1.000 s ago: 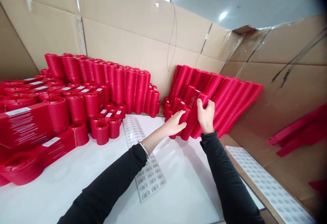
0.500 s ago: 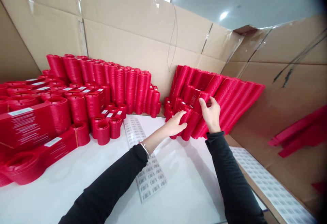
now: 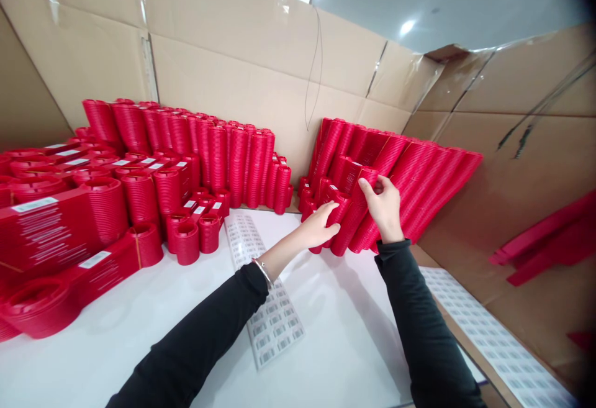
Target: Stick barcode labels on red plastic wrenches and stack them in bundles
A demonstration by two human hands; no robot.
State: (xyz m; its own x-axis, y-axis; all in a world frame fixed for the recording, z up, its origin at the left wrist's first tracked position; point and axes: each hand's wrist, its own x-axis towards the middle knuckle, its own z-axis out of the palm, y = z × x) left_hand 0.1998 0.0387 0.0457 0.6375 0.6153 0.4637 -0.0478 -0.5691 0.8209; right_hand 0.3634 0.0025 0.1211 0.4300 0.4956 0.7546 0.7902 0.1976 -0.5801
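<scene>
My right hand (image 3: pixel 385 206) is closed, thumb and fingers pinching the upper end of a tall stack of red ribbed rings (image 3: pixel 357 208). This stack leans among the other red stacks at the back right of the table. My left hand (image 3: pixel 320 226) is just left of it, with thumb and fingers apart. Its fingertips are close to a shorter red stack (image 3: pixel 341 204) that bears a small white label; whether they touch it, I cannot tell. Behind the hands, more tall red stacks (image 3: pixel 421 178) lean to the right.
Rows of red stacks (image 3: pixel 216 159) and banded red packs with white labels (image 3: pixel 56 225) fill the left side. A sheet of barcode stickers (image 3: pixel 274 321) lies on the white table (image 3: pixel 335 333), under my left forearm. Cardboard walls (image 3: pixel 242 72) enclose the back and right; another sticker sheet (image 3: pixel 493 333) is at right.
My right hand has shifted slightly left, and the red piece at its fingertips now lines up with the stack below. My left hand has stayed almost still.
</scene>
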